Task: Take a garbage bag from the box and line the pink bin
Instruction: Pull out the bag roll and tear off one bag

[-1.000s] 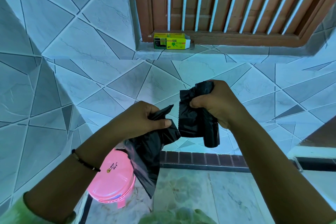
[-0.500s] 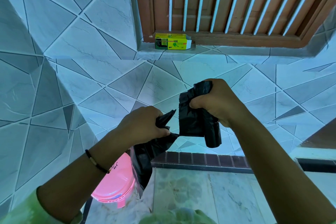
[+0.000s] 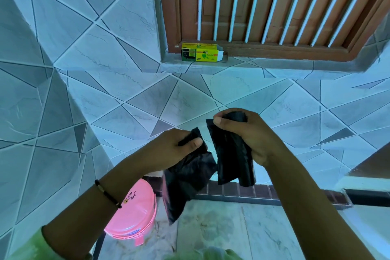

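Note:
My left hand (image 3: pixel 175 150) grips one black garbage bag (image 3: pixel 185 179), which hangs down loose from my fist. My right hand (image 3: pixel 249 133) holds the black roll of garbage bags (image 3: pixel 232 158) a little higher and to the right. A narrow gap shows between the loose bag and the roll. The pink bin (image 3: pixel 133 215) stands on the floor below my left forearm, with its lid closed and partly hidden by my arm and the bag. The yellow garbage bag box (image 3: pixel 200 55) lies on the window sill above, its right flap open.
Tiled walls meet in a corner on the left. A brown window frame with white bars (image 3: pixel 274 6) sits above the sill. A dark brick strip (image 3: pixel 242 192) runs along the foot of the wall, with marble floor (image 3: pixel 232 230) in front. A raised ledge (image 3: pixel 369 186) is at right.
The single bag has come apart from the roll: before, they were joined, now a gap shows. My left hand moved up and right with the bag. The view tilted down slightly.

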Available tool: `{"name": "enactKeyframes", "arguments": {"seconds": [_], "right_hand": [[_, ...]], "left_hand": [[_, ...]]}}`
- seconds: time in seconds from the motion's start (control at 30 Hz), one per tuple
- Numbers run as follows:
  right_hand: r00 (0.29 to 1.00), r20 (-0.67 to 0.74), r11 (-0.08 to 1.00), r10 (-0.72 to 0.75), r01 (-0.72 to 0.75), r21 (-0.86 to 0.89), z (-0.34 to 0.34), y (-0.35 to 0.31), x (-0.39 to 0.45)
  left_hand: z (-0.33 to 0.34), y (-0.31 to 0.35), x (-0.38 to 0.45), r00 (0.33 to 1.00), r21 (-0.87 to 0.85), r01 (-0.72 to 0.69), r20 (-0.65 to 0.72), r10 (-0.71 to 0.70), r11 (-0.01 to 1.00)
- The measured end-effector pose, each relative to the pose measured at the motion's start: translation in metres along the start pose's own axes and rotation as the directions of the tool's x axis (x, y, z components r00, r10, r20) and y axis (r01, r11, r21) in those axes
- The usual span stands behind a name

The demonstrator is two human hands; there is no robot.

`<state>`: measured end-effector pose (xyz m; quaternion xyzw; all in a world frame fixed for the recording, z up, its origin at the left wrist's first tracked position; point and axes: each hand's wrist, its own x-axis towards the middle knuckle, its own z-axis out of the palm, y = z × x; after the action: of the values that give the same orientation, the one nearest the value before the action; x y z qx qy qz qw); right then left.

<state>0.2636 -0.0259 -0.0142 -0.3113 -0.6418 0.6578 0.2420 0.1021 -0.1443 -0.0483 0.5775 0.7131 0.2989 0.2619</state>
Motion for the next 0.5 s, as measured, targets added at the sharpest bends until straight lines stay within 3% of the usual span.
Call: {"name": "enactKeyframes", "arguments": {"seconds": [0.07,0.17,0.27,0.33,0.43,0.5], "right_hand": [[0.999,0.033,0.975,0.027,-0.034,0.218,0.001,0.008,-0.001],[0.991,0.137,0.857,0.001,-0.071,0.51,0.004,0.022,-0.003],[0.984,0.176,0.731,-0.024,-0.103,0.675,0.009,0.031,-0.005],[0.988,0.153,0.708,0.012,-0.116,0.696,0.013,0.033,-0.004],[0.992,0.124,0.771,0.038,-0.108,0.627,0.017,0.036,-0.002],[0.994,0.105,0.821,0.002,-0.062,0.567,0.02,0.036,-0.001]], "left_hand": [[0.001,-0.001,-0.003,0.999,-0.216,-0.035,-0.014,0.033,0.976],[0.004,-0.003,-0.007,1.0,-0.447,-0.018,-0.007,0.016,0.894],[0.013,-0.001,-0.011,0.999,-0.628,-0.001,-0.035,-0.027,0.778],[0.02,0.0,-0.012,0.996,-0.77,-0.023,-0.07,-0.048,0.637],[0.025,0.003,-0.012,0.997,-0.916,-0.072,-0.073,0.014,0.395],[0.027,0.006,-0.011,0.996,-0.94,-0.092,-0.081,0.047,0.329]]}}
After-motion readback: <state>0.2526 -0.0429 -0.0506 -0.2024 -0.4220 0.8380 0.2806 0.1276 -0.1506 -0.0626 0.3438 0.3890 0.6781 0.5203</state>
